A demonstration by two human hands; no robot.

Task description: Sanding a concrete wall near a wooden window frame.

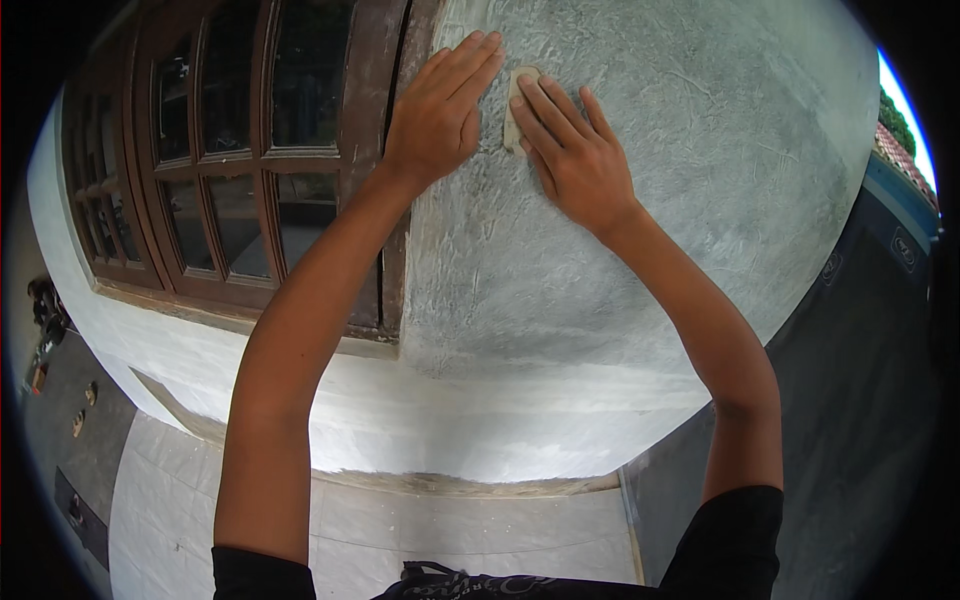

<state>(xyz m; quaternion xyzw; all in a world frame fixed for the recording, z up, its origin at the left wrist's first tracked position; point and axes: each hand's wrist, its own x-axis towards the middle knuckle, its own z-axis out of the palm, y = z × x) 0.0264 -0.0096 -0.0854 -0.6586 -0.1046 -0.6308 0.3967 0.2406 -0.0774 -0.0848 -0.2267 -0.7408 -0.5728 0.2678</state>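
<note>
My right hand (581, 154) presses a flat, pale cream pad (513, 124) against a grey-white plastered wall (660, 172). Its fingers lie over the pad's right side, and the pad's rounded top shows beyond the fingertips. Nothing shows in my left hand (448, 112), which lies flat at the wall's edge beside the brown wooden window frame (367, 97). Those fingers are straight and point upward, and the palm is hidden. Around both hands the plaster looks rough, with raised ridges and patchy grey marks.
A paned wooden window (232, 150) fills the upper left. Below the wall is a pale tiled floor (450, 517). A dark sheet (847, 360) hangs at the right. Sandals (79, 424) and a dark mat (81, 517) lie far left.
</note>
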